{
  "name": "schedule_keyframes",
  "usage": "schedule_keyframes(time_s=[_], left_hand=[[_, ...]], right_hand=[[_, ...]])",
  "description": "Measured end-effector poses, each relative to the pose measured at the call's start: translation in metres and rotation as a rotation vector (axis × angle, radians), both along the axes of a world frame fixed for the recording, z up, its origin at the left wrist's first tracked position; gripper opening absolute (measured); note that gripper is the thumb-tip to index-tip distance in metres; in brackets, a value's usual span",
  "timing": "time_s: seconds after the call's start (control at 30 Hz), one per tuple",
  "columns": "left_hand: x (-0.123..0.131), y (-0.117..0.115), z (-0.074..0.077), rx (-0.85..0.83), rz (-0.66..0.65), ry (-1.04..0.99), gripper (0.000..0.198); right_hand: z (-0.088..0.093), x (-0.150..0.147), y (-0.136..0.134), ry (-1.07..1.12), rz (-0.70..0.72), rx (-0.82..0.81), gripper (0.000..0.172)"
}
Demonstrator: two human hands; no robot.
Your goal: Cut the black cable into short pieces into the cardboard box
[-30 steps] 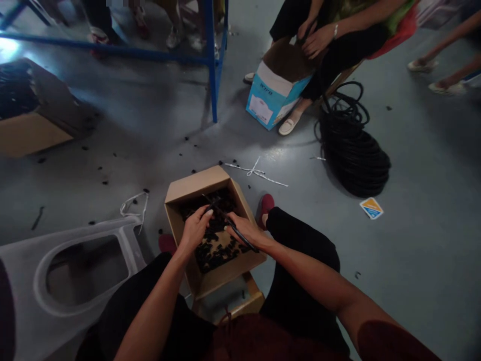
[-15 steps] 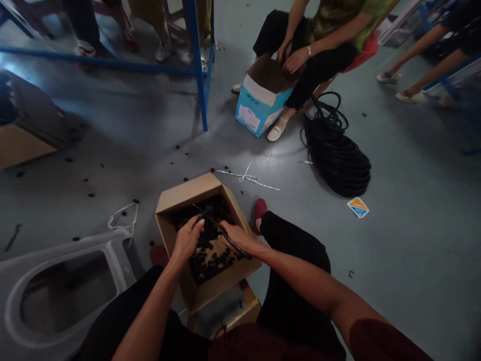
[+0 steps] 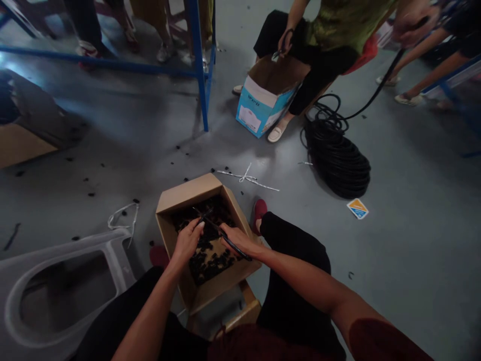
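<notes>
Over an open cardboard box (image 3: 188,198), my left hand (image 3: 188,240) is closed, pinching a small black piece (image 3: 206,215) between thumb and fingers. My right hand (image 3: 236,239) grips a pair of scissors (image 3: 240,250) with dark handles. Their thin blades point up and left, crossing at the black piece near my left fingertips. Whether the blades are open or closed on it is too dark to tell. Many small black pieces (image 3: 210,265) lie inside the box beneath both hands.
A co-worker sits opposite with scissors in one hand, behind a blue-and-white box (image 3: 250,108). A coil of black cord (image 3: 338,155) lies at the right. White string (image 3: 246,178), scattered black bits and a grey plastic stool (image 3: 67,250) are on the floor around me.
The co-worker's hands have parted, one raising black cord up to the right from the coil, the other showing scissors. My hands have barely moved; the black piece at my left fingertips looks slightly shifted.
</notes>
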State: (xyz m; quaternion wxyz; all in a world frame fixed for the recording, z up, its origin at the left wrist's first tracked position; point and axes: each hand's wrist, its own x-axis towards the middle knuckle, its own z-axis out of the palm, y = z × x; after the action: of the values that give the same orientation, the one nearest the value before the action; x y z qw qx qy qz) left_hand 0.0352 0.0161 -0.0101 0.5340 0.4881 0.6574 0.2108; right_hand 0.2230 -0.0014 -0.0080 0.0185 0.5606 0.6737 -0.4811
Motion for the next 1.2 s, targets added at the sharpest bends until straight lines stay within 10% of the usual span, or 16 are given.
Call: schedule_keyframes(time_s=[0.63,1.03,1.2], left_hand=[[-0.001,0.003,0.004,0.045,-0.055,0.133,0.052],[0.0,-0.004,0.01,0.283,-0.372,0.644,0.039],[-0.002,0.0,0.011,0.23,-0.255,0.435,0.038]], right_hand=[[0.001,0.001,0.004,0.117,-0.005,-0.071,0.024],[-0.003,0.002,0.004,0.199,-0.014,-0.168,0.031],[0.002,0.0,0.007,0.14,-0.01,-0.093,0.025]])
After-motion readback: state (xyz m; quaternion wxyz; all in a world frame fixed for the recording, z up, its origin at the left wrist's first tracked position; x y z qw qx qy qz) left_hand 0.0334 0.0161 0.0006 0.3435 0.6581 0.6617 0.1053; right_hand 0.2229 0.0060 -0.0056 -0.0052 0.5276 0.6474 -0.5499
